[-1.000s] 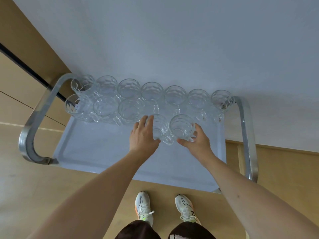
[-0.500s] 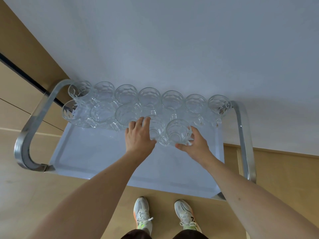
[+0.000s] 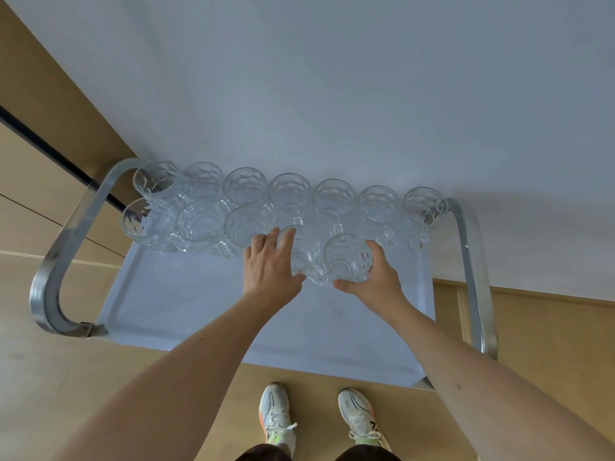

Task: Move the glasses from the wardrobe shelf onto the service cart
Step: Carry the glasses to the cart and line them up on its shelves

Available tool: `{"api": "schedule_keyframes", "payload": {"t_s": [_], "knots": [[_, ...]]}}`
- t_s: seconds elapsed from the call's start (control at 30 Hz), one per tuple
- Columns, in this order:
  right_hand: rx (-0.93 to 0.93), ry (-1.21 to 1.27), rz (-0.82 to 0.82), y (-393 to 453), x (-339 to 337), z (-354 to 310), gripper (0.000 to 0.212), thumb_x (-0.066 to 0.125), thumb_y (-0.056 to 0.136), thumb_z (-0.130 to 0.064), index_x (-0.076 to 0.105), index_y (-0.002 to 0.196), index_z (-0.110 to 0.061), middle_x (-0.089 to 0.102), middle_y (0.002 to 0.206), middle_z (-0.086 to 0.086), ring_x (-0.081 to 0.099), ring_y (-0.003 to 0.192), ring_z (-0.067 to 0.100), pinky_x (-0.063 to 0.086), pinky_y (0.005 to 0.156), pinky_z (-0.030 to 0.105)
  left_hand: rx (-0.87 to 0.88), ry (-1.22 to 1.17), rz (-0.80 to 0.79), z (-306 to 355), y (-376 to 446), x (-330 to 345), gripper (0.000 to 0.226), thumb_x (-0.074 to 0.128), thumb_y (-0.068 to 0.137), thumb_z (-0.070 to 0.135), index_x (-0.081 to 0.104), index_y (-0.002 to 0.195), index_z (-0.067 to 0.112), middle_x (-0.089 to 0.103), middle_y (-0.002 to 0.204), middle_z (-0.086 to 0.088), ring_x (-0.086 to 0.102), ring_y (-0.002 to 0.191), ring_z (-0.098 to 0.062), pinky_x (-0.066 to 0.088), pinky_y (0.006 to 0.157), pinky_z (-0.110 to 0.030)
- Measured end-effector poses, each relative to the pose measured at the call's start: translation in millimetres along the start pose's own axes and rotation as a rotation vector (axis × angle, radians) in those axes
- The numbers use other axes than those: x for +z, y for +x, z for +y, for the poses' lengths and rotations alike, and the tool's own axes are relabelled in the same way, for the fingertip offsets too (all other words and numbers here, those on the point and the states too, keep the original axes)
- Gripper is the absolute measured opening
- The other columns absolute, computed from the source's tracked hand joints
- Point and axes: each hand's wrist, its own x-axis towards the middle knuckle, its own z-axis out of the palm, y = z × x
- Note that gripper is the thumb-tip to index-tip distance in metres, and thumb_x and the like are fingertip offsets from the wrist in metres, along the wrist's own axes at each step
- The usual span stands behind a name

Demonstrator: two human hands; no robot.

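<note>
A person stands over a service cart (image 3: 206,314) with a pale blue tray top and curved metal handles (image 3: 63,261) at either end, parked against a white wall (image 3: 332,94); the left hand (image 3: 269,269) wraps a faceted glass mug (image 3: 304,249) from its left side, fingers curled over the rim and thumb at its near wall; the right hand (image 3: 376,282) cups a second glass mug (image 3: 347,257) from the right and below, thumb along the base; the two held mugs stand side by side, touching or nearly so, with a handle showing between them, in the second row on the tray; whether their bases have met the tray cannot be told from above. Behind them a back row of seven mugs (image 3: 291,191) lines the wall edge of the cart, and three more mugs (image 3: 199,221) sit to the left in the second row, close-packed and upright; the near half of the tray lies bare. Below the cart's front edge, white running shoes (image 3: 276,417) with orange and green accents rest on a wooden floor (image 3: 50,377); wood-panelled furniture (image 3: 30,181) stands at left.
</note>
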Motion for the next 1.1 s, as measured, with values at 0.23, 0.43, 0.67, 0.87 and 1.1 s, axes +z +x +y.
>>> {"api": "schedule_keyframes", "payload": {"t_s": [0.23, 0.43, 0.67, 0.87, 1.1], "knots": [[0.035, -0.031, -0.012, 3, -1, -6, 0.121, 0.096, 0.062, -0.042, 0.023, 0.157, -0.026, 0.041, 0.156, 0.0, 0.038, 0.143, 0.021, 0.034, 0.109, 0.032, 0.011, -0.139, 0.094, 2, 33, -22, 0.069, 0.066, 0.086, 0.034, 0.04, 0.149, 0.022, 0.033, 0.16, -0.01, 0.023, 0.145, -0.035, 0.026, 0.114, -0.05], [0.032, 0.002, 0.009, 4, 4, -1, 0.118, 0.095, 0.062, -0.041, 0.025, 0.157, -0.03, 0.041, 0.156, -0.003, 0.038, 0.143, 0.014, 0.035, 0.115, 0.034, 0.072, 0.024, -0.157, -1, 113, -45, 0.086, 0.065, 0.084, 0.03, 0.021, 0.158, 0.029, 0.004, 0.169, -0.009, 0.0, 0.155, -0.033, 0.008, 0.125, -0.048], [0.035, 0.034, 0.034, 8, 4, 0, 0.115, 0.097, 0.058, -0.041, 0.032, 0.152, -0.033, 0.047, 0.151, -0.006, 0.042, 0.14, 0.012, 0.036, 0.111, 0.031, 0.142, 0.066, -0.233, -9, 146, -41, 0.097, 0.072, 0.079, 0.033, 0.019, 0.16, 0.028, 0.022, 0.164, -0.013, 0.026, 0.149, -0.036, 0.019, 0.124, -0.047], [0.05, 0.074, 0.062, 4, 5, 0, 0.112, 0.097, 0.058, -0.041, 0.034, 0.151, -0.035, 0.048, 0.149, -0.008, 0.042, 0.139, 0.012, 0.038, 0.115, 0.04, 0.112, 0.08, -0.171, -7, 145, -38, 0.094, 0.077, 0.075, 0.049, 0.031, 0.153, 0.025, 0.044, 0.148, -0.015, 0.04, 0.137, -0.036, 0.031, 0.114, -0.046], [0.057, 0.092, 0.057, 1, 7, 0, 0.112, 0.098, 0.056, -0.042, 0.036, 0.149, -0.037, 0.047, 0.148, -0.009, 0.042, 0.139, 0.012, 0.039, 0.114, 0.039, 0.199, 0.167, -0.216, 17, 151, -39, 0.11, 0.074, 0.075, 0.056, 0.012, 0.16, 0.028, 0.007, 0.168, -0.015, -0.004, 0.155, -0.037, -0.001, 0.124, -0.058]]}}
